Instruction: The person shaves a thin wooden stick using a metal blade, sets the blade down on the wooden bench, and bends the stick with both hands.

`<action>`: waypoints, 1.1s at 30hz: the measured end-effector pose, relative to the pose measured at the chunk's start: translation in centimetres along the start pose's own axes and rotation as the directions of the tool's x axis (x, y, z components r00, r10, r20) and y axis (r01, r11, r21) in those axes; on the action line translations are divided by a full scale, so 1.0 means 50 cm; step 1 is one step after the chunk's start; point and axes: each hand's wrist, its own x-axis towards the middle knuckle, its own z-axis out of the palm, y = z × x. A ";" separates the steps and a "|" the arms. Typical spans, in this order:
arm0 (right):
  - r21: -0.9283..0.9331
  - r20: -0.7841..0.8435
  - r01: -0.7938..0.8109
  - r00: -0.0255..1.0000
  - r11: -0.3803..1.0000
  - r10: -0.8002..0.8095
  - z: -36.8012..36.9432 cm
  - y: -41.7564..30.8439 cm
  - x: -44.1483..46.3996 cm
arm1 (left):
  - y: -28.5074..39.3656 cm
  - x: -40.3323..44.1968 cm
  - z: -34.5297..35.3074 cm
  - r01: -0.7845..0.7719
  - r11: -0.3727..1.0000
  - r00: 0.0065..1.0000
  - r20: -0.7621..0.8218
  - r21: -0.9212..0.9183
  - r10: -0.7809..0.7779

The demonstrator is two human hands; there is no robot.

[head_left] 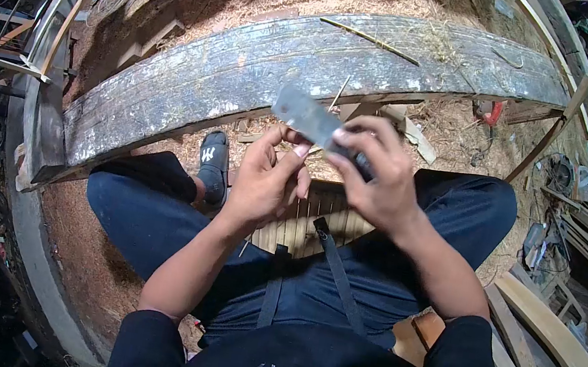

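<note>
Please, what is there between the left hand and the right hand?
In the head view, a grey flat tool, blurred, extends from the right hand toward the left hand. Its far end is beside the left fingers.

A long, curved, weathered grey wooden bench (251, 63) carried a thin, brownish rod-like strip (368, 40) near its far edge, a loose tangle of pale wood shavings (442, 45), and, farther right, a thin curled pale sliver (508, 59), probably wood, though too small to tell.
</note>
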 end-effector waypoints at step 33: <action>-0.046 -0.013 0.034 0.999 0.998 -0.035 0.000 -0.013 0.000 | 0.013 -0.012 0.004 0.010 0.996 1.000 -0.010 0.090 -0.009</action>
